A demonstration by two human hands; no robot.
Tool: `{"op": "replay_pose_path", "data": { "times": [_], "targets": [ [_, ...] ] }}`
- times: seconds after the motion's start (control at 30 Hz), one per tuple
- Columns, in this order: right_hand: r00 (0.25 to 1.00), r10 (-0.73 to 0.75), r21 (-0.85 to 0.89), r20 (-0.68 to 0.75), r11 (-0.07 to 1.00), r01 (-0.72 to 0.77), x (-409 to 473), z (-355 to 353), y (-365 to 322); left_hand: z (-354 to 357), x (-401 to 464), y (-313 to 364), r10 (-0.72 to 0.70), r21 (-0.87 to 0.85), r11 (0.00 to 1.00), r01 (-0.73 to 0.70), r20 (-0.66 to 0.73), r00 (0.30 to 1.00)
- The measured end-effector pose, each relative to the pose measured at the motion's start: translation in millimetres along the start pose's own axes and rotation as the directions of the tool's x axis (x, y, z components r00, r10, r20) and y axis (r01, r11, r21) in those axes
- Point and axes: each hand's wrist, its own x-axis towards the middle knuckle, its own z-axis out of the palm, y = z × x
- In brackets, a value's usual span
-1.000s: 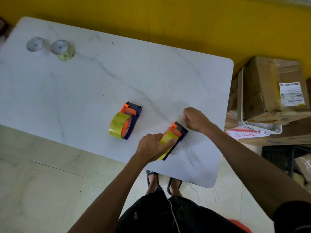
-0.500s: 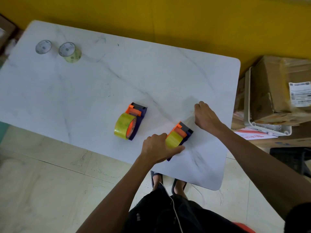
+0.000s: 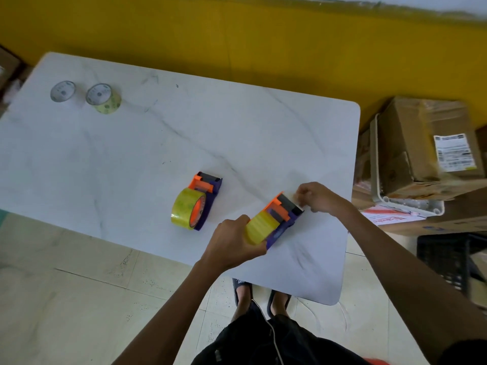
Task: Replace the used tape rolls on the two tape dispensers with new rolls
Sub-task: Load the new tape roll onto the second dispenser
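Holding the near dispenser [image 3: 280,219] steady on the white table [image 3: 158,143], I have my left hand [image 3: 233,245] wrapped around its yellow roll [image 3: 259,227], fingers clamped on the roll and the purple body beneath it. My right hand [image 3: 320,197] has come back in: half a second ago it was stretched out past the front of the dispenser, well clear of the blade end, and now it sits right against that end with thumb and fingers pinched together. I cannot tell for sure what they hold; something pale and thin shows at the fingertips, which I take to be the free end of the tape, but it is too blurred to be certain. I read this as the threading step on this dispenser, drawing the tape over the roller toward the cutter, so the new roll here looks seated and nearly finished. The other dispenser [image 3: 203,198] stands just to my left, apart from both hands, with a full yellow roll already on its orange hub. Two rolls [image 3: 104,98] lie well away at the far left corner of the table, one nearly clear and one pale yellow; I judge these the used ones. If the tape end sticks down cleanly, little remains to do.
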Motion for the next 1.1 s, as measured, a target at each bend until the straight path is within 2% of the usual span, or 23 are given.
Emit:
{"op": "replay_pose_path", "data": {
  "times": [0.07, 0.13, 0.23, 0.3, 0.37, 0.47, 0.53, 0.67, 0.7, 0.73, 0.8, 0.87, 0.93, 1.0, 1.03, 1.1],
  "targets": [
    [0.993, 0.05, 0.27, 0.107, 0.96, -0.077, -9, -1, -2, -3, -2, 5, -0.002, -0.067, 0.998, -0.001, -0.039, 0.999],
    [0.981, 0.075, 0.433, 0.178, 0.89, -0.147, -15, 10, 0, -5, -3, 11, -0.013, -0.097, 0.995, 0.007, -0.06, 0.998],
    [0.974, 0.119, 0.741, 0.194, 0.632, -0.225, -20, 36, 1, -5, -3, 21, -0.053, -0.161, 0.986, 0.04, -0.078, 0.996],
    [0.973, 0.126, 0.865, 0.192, 0.447, -0.228, -27, 52, 1, -3, -3, 24, -0.086, -0.203, 0.977, 0.067, -0.087, 0.992],
    [0.977, 0.1, 0.922, 0.191, 0.324, -0.213, -36, 64, 1, 0, -4, 24, -0.11, -0.225, 0.97, 0.087, -0.091, 0.99],
    [0.981, 0.056, 0.938, 0.185, 0.289, -0.193, -41, 77, 2, 5, -3, 18, -0.158, -0.237, 0.962, 0.134, -0.088, 0.983],
    [0.981, 0.096, 0.932, 0.168, 0.308, -0.19, -40, 83, 3, 6, -1, 17, -0.176, -0.23, 0.961, 0.152, -0.089, 0.98],
    [0.967, 0.108, 0.953, 0.231, 0.175, -0.247, -33, 86, 6, 3, 10, 25, -0.213, -0.198, 0.962, 0.187, -0.117, 0.97],
    [0.961, 0.109, 0.945, 0.253, 0.186, -0.27, -33, 83, 5, 2, 12, 26, -0.226, -0.189, 0.961, 0.2, -0.125, 0.966],
    [0.958, 0.114, 0.929, 0.262, 0.241, -0.282, -32, 80, 4, 1, 15, 28, -0.239, -0.181, 0.96, 0.214, -0.13, 0.962],
    [0.952, 0.131, 0.873, 0.277, 0.38, -0.306, -32, 76, -2, 2, 18, 30, -0.261, -0.154, 0.959, 0.24, -0.135, 0.956],
    [0.933, 0.209, 0.786, 0.294, 0.503, -0.36, -34, 74, -10, 5, 20, 32, -0.287, -0.127, 0.954, 0.272, -0.122, 0.95],
    [0.916, 0.299, 0.614, 0.268, 0.68, -0.401, -39, 71, -28, 8, 22, 33, -0.323, -0.139, 0.941, 0.308, -0.102, 0.941],
    [0.922, 0.374, 0.305, 0.101, 0.871, -0.386, -43, 68, -47, 12, 23, 35, -0.338, -0.134, 0.936, 0.326, -0.082, 0.938],
    [0.93, 0.369, 0.18, -0.008, 0.915, -0.361, -44, 67, -53, 14, 23, 36, -0.335, -0.107, 0.939, 0.325, -0.081, 0.939],
    [0.935, 0.329, 0.119, -0.135, 0.942, -0.314, -42, 68, -58, 17, 23, 39, -0.331, -0.064, 0.943, 0.326, -0.093, 0.939]
  ]
}}
